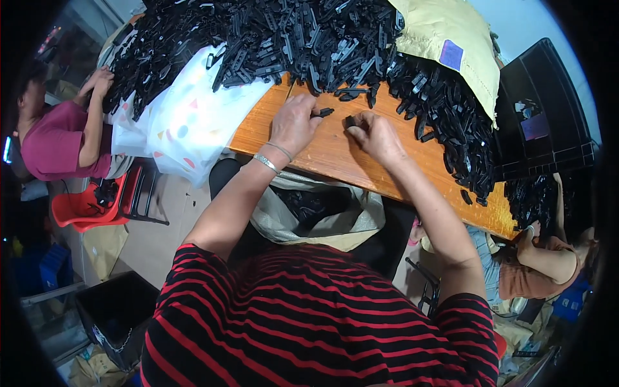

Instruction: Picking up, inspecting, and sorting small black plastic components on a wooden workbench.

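Observation:
Over the wooden table [332, 151] my two hands are a short way apart. My left hand [295, 124] pinches a small black plastic part [326, 112], which sticks out to the right of the fingertips. Thumb and fingers of my right hand [379, 137] close on another small black plastic part [350, 121]. Just beyond my hands, a few loose black parts [352, 94] lie on the wood in front of a large pile of black plastic parts [303, 42].
An open woven sack [354, 235] with black parts inside sits at my lap. White patterned plastic [187, 122] covers the table's left side. A tan sack [451, 32] lies over the pile. Co-workers sit left [61, 135] and right [548, 264]. A red chair [87, 209] stands left.

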Tool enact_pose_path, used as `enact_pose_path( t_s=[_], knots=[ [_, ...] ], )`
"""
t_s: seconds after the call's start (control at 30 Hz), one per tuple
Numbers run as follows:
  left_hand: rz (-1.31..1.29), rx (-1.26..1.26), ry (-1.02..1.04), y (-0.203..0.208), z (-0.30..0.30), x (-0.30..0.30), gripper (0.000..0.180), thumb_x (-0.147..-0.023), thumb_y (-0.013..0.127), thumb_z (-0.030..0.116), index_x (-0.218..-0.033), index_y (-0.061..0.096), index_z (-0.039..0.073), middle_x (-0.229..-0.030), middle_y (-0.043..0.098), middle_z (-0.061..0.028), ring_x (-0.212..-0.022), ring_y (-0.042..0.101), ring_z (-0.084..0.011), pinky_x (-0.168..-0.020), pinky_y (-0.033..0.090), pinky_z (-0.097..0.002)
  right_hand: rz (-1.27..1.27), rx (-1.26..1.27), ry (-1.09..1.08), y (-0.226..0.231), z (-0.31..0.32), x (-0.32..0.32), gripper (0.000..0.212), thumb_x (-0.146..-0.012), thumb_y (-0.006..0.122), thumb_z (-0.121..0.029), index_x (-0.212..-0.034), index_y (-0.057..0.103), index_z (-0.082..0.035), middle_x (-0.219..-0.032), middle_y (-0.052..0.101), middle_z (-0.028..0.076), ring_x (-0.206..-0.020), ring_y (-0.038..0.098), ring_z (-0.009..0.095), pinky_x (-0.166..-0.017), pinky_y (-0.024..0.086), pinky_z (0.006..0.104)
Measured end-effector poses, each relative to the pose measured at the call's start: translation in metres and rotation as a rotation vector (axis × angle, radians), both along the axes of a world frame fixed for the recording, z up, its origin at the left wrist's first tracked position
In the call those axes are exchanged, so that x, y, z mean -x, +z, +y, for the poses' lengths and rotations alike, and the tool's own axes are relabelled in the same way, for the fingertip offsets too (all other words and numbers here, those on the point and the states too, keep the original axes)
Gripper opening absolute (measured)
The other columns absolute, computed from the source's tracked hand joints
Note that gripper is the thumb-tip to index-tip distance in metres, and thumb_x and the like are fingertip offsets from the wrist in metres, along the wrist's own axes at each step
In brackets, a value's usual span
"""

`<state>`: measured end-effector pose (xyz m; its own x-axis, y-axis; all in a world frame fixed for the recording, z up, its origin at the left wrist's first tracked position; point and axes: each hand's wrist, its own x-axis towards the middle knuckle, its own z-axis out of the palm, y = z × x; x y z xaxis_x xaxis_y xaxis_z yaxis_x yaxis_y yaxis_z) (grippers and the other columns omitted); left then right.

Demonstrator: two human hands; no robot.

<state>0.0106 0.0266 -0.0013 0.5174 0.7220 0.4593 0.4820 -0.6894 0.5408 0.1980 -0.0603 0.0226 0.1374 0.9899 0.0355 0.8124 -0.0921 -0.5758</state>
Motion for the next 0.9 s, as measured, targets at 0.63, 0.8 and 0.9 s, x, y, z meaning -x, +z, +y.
enact_pose_path(
  t_s=[0.63,0.8,0.9],
  knots=[
    [0.081,-0.005,0.014,0.006,-0.014,0.026,0.015,-0.073,0.071,0.01,-0.08,0.059,0.004,-0.081,0.058,-0.0102,-0.082,0.056,-0.0301,-0.072,0.045,-0.0392,-0.317,-0.077,0.162,0.001,-0.003,0.019,0.021,-0.073,0.068,-0.01,-0.094,0.067,-0.009,-0.093,0.06,0.012,-0.082,0.061,0.035,-0.07,0.049,0.0441],
    [0.018,-0.004,0.001,0.013,-0.017,0.025,0.015,-0.073,0.07,0.009,-0.078,0.057,0.004,-0.079,0.058,-0.0096,-0.079,0.057,-0.0296,-0.068,0.045,-0.0387,-0.129,-0.246,0.165,-0.003,-0.003,0.025,0.022,-0.076,0.069,-0.015,-0.095,0.063,-0.004,-0.082,0.062,0.014,-0.076,0.063,0.031,-0.067,0.05,0.04],
    [-0.015,0.017,-0.064,0.024,-0.019,0.018,0.017,-0.072,0.071,0.009,-0.08,0.056,0.004,-0.08,0.058,-0.0097,-0.081,0.057,-0.0303,-0.068,0.046,-0.0393,0.303,-0.091,-0.021,0.007,0.005,0.021,0.021,-0.082,0.068,-0.017,-0.093,0.061,0.0,-0.072,0.062,0.008,-0.061,0.062,0.02,-0.055,0.049,0.0322]
  ],
)
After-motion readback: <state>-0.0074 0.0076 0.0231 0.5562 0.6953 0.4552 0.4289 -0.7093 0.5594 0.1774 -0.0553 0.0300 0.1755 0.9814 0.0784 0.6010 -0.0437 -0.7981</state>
